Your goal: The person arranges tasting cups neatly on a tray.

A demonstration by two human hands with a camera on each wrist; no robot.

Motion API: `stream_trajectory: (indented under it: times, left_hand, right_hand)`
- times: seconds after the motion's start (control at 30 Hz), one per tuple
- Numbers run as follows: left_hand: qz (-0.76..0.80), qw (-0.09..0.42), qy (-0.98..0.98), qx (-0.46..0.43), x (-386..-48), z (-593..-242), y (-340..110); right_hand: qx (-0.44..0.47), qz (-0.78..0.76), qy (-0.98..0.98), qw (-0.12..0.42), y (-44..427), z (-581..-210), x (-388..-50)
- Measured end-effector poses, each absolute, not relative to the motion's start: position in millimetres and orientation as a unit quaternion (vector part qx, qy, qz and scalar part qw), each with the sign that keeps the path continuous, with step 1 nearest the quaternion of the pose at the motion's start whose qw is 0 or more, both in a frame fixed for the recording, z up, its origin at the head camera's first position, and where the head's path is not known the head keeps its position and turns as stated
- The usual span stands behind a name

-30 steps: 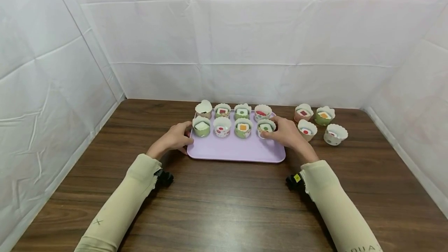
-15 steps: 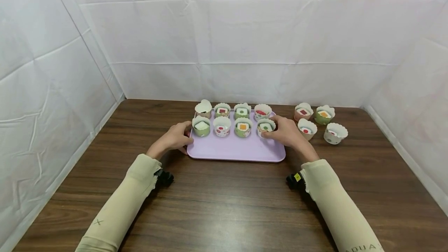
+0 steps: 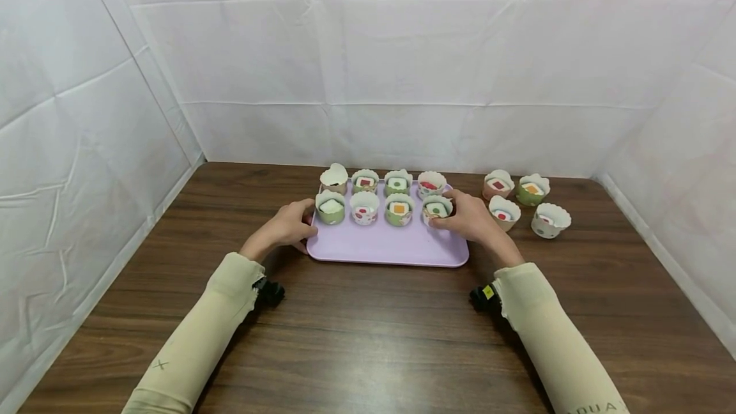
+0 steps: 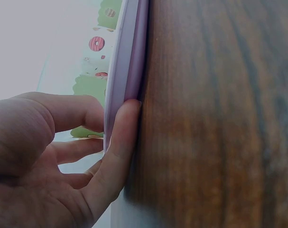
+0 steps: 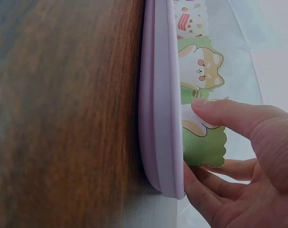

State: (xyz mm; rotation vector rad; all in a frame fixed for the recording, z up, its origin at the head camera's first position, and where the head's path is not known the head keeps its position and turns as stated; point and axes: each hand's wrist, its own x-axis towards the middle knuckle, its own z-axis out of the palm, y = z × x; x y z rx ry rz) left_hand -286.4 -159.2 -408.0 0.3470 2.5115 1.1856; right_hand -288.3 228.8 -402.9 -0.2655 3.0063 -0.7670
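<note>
A lilac tray [image 3: 385,246] lies on the table with two rows of paper baking cups across its back and middle. My left hand [image 3: 283,225] grips the tray's left edge; in the left wrist view the thumb meets the rim and a finger lies along the tray's outer side. At the right end of the front row, my right hand [image 3: 473,216] holds a green patterned baking cup [image 5: 203,149] between thumb and fingers. Inside that cup sits a white block with a green mark [image 3: 437,209]. The other cups hold blocks marked red, green or orange.
Several more baking cups stand on the brown wooden table [image 3: 368,331] right of the tray, among them a green cup [image 3: 532,190] and a white cup [image 3: 550,221]. White sheeting [image 3: 402,75] rises behind the table and along both sides.
</note>
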Motion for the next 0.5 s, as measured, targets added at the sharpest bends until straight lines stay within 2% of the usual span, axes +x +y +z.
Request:
stream_trajectory:
  times: [0.5]
  left_hand:
    - [0.419, 0.173, 0.883, 0.122, -285.8, -407.3, -159.3]
  right_hand:
    - [-0.083, -0.258, 0.962, 0.035, 229.1, -399.3, -286.3]
